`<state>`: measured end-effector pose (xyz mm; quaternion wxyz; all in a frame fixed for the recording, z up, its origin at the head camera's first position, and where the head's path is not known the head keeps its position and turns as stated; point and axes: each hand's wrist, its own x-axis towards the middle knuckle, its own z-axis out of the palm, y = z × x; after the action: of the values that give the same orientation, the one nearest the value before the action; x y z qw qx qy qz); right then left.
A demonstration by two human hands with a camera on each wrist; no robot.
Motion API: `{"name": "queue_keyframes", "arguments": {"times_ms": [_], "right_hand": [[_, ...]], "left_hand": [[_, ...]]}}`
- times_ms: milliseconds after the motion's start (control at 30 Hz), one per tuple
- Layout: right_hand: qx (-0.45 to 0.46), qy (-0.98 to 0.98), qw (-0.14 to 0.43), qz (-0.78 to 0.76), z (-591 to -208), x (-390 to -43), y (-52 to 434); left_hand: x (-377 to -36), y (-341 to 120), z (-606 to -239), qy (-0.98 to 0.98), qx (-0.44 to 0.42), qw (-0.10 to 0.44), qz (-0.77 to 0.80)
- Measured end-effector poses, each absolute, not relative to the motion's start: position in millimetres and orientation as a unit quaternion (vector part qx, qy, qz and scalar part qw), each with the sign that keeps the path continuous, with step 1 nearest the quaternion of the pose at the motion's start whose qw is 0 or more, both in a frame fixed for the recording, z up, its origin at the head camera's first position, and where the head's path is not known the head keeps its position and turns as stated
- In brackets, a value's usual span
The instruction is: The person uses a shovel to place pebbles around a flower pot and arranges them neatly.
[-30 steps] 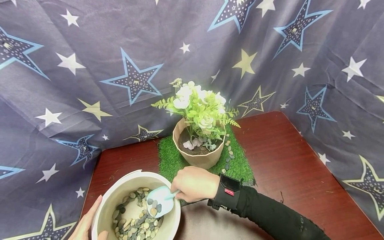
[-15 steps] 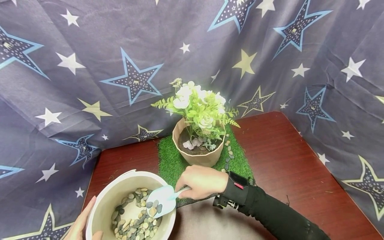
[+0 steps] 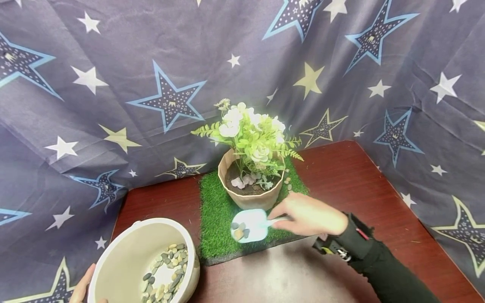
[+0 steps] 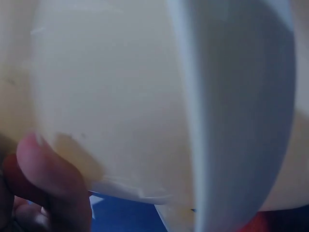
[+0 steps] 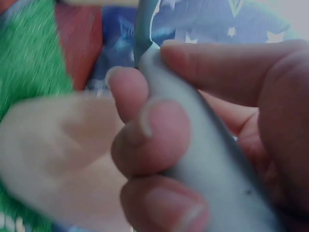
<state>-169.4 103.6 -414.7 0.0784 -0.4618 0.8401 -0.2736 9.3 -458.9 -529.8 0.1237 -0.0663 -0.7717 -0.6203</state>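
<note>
Midway through. Right hand (image 3: 308, 219) curled round the scoop (image 3: 251, 225) handle, pebbles aboard, over the grass mat (image 3: 216, 219) just near the flowerpot (image 3: 250, 200). Left hand (image 3: 81, 290) gripping the bowl (image 3: 125, 256) rim, near left. Plenty of pebbles left inside.

I can't read any words or numbers here. The black wrist strap (image 3: 354, 240) has a tiny red tag, but it is too small and blurry to read.
</note>
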Motion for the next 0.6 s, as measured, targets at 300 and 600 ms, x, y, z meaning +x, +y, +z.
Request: {"name": "queue_keyframes", "arguments": {"times_ms": [300, 600], "right_hand": [[-0.377, 0.876, 0.059, -0.295, -418.0, -164.9, 185.1], [-0.348, 0.884, 0.05, -0.309, -425.9, -159.6, 210.6]], "left_hand": [[13.3, -475.6, -538.4, -0.751, -0.053, 0.08, -0.654], [5.1, -473.6, -539.7, -0.721, -0.097, 0.105, -0.678]]}}
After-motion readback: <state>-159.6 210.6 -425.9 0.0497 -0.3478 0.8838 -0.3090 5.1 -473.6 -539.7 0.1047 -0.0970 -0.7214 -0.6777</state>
